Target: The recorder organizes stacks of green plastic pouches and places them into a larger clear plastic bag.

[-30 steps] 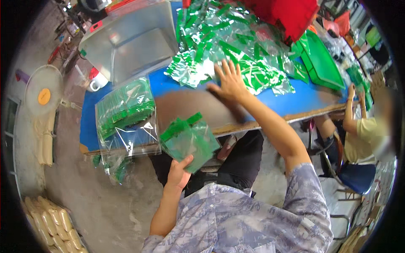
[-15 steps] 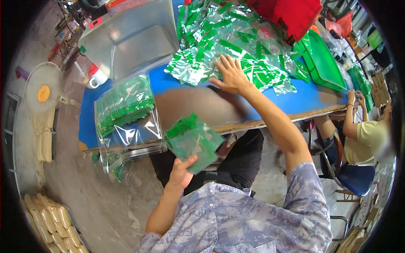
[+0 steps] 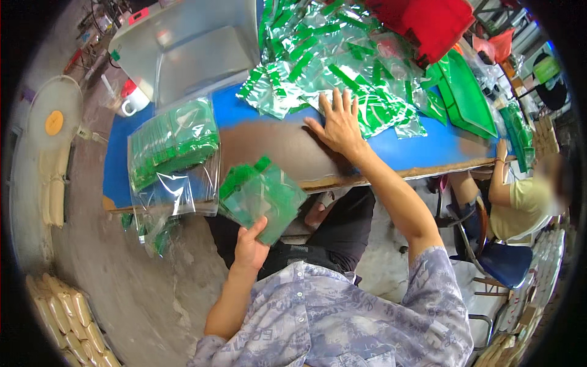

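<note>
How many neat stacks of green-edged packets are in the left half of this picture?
2: one held stack in the left hand, one bagged stack at the left end of the table. Others may be hidden.

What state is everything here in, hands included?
Held packets, stacked, slightly fanned
Left hand, gripping these
Right hand, spread open, palm down
Loose packets, heaped untidily
Bagged packets, neatly stacked
Clear bag, overhanging table
Green tray, uncovered
Mug, upright
Fan, spinning or still: cannot tell

Held packets (image 3: 266,199) are showing smooth plastic, the heap (image 3: 361,92) is gleaming like glossy film, the shirt (image 3: 342,312) is showing matt cloth
</note>
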Action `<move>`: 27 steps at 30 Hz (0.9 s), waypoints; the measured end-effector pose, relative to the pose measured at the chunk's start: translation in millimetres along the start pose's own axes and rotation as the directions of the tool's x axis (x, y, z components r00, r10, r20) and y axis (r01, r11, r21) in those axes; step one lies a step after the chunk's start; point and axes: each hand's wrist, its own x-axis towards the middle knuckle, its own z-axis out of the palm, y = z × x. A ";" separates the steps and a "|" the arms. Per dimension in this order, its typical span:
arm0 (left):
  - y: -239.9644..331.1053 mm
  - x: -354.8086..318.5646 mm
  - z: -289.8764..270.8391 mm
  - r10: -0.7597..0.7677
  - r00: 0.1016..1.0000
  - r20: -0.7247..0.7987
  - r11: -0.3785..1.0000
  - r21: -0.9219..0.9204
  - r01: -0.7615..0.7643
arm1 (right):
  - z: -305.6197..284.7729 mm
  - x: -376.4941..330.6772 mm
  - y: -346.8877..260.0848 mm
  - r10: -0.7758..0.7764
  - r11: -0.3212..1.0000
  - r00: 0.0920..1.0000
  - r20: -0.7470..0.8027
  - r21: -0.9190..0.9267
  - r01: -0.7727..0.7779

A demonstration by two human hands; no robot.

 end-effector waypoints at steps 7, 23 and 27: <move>1.9 3.3 8.7 -0.012 0.999 0.034 1.000 0.012 0.012 | -61.4 -79.3 -31.6 -0.472 0.598 0.871 0.135 0.775 0.204; 1.0 4.4 -10.5 -0.076 0.990 0.120 0.995 0.077 0.067 | -54.1 -132.7 -0.8 -0.179 0.767 0.984 -0.015 0.624 0.150; -0.5 8.1 -6.6 -0.198 0.933 0.300 0.962 -0.122 0.243 | -61.9 -129.6 -71.2 0.526 -0.171 0.775 0.351 0.936 -0.308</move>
